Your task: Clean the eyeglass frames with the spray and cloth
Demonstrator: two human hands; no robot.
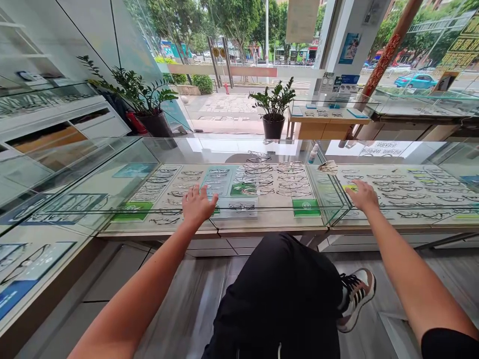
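My left hand lies palm down with fingers spread on the glass top of a display case, left of centre. Farther right, my right hand rests on the glass with its fingers apart. Neither hand holds anything. Under the glass, rows of eyeglasses lie on pale trays, with a green card between my hands. On top of the case, a small spray bottle stands beside a crumpled cloth, both nearer my right hand.
Two potted plants stand beyond the case, before the windows. A side case runs along the left. Behind, at the right, is a wooden display table. My knee and a sneaker show below the front edge.
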